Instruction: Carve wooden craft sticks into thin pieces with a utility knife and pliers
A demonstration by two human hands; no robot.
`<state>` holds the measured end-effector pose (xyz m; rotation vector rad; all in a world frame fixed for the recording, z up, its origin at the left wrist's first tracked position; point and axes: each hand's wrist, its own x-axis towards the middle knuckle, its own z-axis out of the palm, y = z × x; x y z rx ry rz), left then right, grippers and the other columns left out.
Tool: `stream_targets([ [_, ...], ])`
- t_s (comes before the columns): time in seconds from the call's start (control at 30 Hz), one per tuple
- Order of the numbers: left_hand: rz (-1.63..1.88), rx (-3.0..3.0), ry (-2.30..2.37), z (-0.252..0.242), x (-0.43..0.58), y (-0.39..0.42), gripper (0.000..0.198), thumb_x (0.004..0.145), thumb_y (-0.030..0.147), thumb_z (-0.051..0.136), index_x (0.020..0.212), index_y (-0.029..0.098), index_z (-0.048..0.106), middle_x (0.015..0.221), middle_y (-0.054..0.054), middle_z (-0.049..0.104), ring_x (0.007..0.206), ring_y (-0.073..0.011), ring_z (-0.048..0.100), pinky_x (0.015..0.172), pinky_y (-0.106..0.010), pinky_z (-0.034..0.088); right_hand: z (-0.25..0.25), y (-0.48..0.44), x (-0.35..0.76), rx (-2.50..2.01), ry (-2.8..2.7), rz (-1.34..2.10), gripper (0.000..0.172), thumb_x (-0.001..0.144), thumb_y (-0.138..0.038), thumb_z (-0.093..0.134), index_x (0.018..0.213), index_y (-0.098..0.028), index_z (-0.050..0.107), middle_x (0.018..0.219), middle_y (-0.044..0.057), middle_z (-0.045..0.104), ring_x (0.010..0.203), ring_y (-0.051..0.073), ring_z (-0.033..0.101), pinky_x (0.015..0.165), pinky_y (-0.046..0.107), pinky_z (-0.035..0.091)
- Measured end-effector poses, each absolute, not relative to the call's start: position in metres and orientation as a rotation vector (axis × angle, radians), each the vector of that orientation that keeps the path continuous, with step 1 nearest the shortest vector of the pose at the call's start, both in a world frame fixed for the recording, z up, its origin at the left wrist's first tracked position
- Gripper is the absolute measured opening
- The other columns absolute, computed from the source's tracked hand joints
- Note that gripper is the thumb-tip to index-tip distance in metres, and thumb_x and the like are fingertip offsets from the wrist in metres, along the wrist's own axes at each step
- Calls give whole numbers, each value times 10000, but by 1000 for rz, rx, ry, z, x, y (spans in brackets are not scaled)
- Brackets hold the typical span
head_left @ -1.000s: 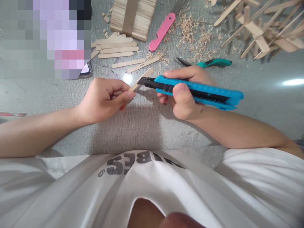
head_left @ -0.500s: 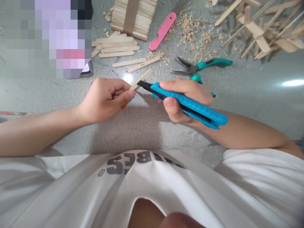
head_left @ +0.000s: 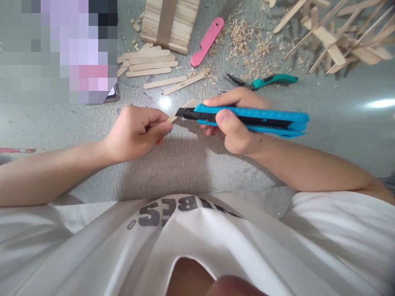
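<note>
Pinched between the thumb and fingers of my left hand [head_left: 138,131] is a thin wooden craft stick [head_left: 189,102], slanting up to the right. My right hand [head_left: 237,123] is closed round a blue utility knife [head_left: 256,117], thumb along its near side. The knife's short dark blade lies against the stick close to my left fingertips and hides part of it. Just beyond my right hand are pliers [head_left: 274,80] with green handles, partly covered by that hand. Two loose craft sticks [head_left: 184,84] lie on the table past the knife tip.
A banded bundle of craft sticks [head_left: 182,28] and a loose pile of sticks [head_left: 151,63] lie at the back. Nearby are a pink-handled knife [head_left: 207,43] and wood shavings [head_left: 247,41]. A structure of joined sticks [head_left: 330,41] stands at back right. A phone's corner [head_left: 113,93] shows at left.
The knife has swung nearly level, its rear end moving up and right, with its blade still at the stick. My right hand has turned with it and now covers more of the pliers.
</note>
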<state>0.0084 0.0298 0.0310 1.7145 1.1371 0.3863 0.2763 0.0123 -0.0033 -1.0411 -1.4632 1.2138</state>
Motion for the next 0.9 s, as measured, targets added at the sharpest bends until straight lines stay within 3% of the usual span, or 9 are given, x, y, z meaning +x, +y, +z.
stream_targets([
  [0.17, 400, 1689, 1120, 33, 10, 32, 364, 982, 362, 623, 655, 206, 651, 568, 13, 631, 499, -99, 441, 549, -276, 341, -5, 22, 270, -988, -1286, 1369, 185, 992, -522, 776, 1042, -348, 813, 779, -65, 810, 557, 130, 705, 391, 234, 520],
  [0.53, 410, 1636, 1140, 36, 12, 32, 337, 973, 355, 633, 673, 202, 646, 576, 18, 607, 500, -91, 441, 548, -280, 345, -11, 31, 272, -930, -1214, 1539, 232, 978, -523, 781, 1018, -297, 816, 699, -74, 774, 464, 110, 643, 332, 222, 434],
  [0.73, 433, 1611, 1133, 32, 11, 31, 350, 974, 397, 654, 678, 210, 649, 544, 15, 581, 464, -93, 404, 491, -292, 291, -6, 24, 268, -1030, -1194, 1387, 284, 957, -587, 798, 1025, -311, 792, 747, -65, 775, 547, 126, 684, 390, 234, 496],
  [0.9, 408, 1611, 1171, 34, 11, 31, 359, 1003, 412, 645, 702, 216, 649, 557, 13, 578, 494, -103, 417, 538, -300, 314, -4, 17, 270, -1009, -1255, 1295, 239, 986, -550, 795, 1087, -334, 806, 828, -64, 811, 630, 126, 731, 477, 235, 569],
])
